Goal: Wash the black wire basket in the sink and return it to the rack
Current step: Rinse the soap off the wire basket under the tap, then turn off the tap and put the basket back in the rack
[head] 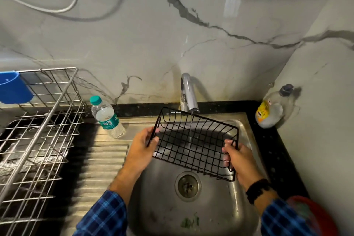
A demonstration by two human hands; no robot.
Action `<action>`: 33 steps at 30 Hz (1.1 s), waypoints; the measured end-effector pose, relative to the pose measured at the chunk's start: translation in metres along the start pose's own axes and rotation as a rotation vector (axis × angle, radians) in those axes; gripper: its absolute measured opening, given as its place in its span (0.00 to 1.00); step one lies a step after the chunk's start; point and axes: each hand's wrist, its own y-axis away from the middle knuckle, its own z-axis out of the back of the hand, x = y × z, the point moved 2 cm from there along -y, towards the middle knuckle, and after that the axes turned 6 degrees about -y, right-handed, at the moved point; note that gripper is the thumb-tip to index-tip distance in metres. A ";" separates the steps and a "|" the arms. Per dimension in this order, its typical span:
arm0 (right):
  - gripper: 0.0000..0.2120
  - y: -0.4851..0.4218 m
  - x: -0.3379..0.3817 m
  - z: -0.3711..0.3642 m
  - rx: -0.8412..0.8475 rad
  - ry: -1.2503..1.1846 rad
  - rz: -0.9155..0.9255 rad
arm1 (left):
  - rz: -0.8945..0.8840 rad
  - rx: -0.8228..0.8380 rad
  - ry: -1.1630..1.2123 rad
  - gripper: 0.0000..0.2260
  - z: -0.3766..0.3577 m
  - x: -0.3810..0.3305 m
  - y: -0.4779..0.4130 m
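A household kitchen's washing-up corner: a stainless-steel sink [157,197] with ribbed drainboard [103,168] fills centre frame, a chrome tap [188,92] runs water above it, and a wire dish rack [38,130] stands at left. Black countertop [277,149] meets marble-patterned wall panels [134,34]; a plastic water bottle [107,117] (green cap) stands beside the tap.

Two hands [142,146] [240,159], one black wire basket [193,146], two bottles [106,118] [272,111], one tap [188,94], one rack [38,130]

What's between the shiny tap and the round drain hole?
In the head view, the black wire basket hangs tilted between the chrome tap and the round metal drain.
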 end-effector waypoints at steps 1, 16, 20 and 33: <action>0.04 0.004 0.005 -0.003 -0.004 0.012 0.055 | 0.012 -0.015 -0.013 0.07 0.000 0.000 0.001; 0.06 0.047 0.033 0.027 0.080 0.228 -0.035 | 0.310 0.233 -0.228 0.16 0.005 0.002 0.036; 0.06 0.060 0.010 0.049 0.060 0.327 -0.130 | 0.176 0.120 -0.335 0.18 0.006 -0.019 -0.012; 0.10 0.060 -0.014 0.055 -0.001 0.296 -0.199 | 0.391 0.057 0.224 0.19 -0.063 -0.049 -0.108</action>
